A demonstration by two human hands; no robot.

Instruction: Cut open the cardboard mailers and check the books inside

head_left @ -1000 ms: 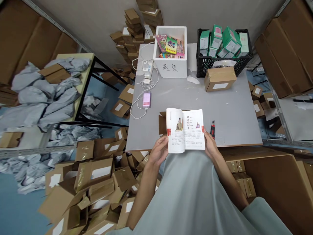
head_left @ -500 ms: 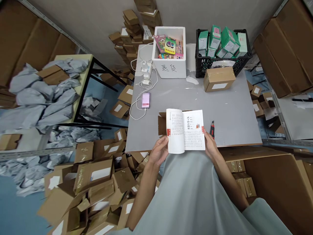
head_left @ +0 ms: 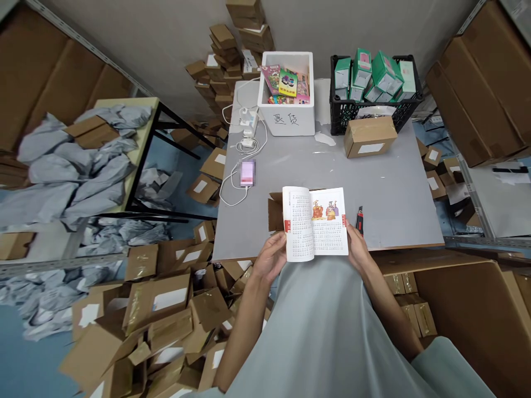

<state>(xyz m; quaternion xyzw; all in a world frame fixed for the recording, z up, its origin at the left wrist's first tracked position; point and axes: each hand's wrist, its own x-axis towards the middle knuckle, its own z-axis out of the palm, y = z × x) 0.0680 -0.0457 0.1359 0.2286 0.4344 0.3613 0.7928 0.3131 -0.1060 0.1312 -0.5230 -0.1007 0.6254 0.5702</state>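
An open book (head_left: 317, 232) lies spread between my two hands at the front edge of the grey table. Its right page carries a coloured picture of robed figures above printed text; the left page is text only. My left hand (head_left: 271, 254) is closed on the book's lower left edge. Gripping the right edge is my right hand (head_left: 355, 243), its fingers partly hidden behind the page. A brown cardboard box (head_left: 275, 213) shows partly behind the book. Close to my right hand, a red and black box cutter (head_left: 360, 220) lies on the table.
A white foam box (head_left: 292, 121) of books and a black crate (head_left: 336, 119) of green boxes stand at the back, a carton (head_left: 371, 137) before the crate. A phone (head_left: 248, 173) charges at left. Cartons (head_left: 161, 298) crowd the floor; grey parcels (head_left: 83, 160) fill a side table.
The book's pages have turned: the right page now shows a large coloured picture in place of a title with a small drawing. Both hands keep their hold in about the same place.
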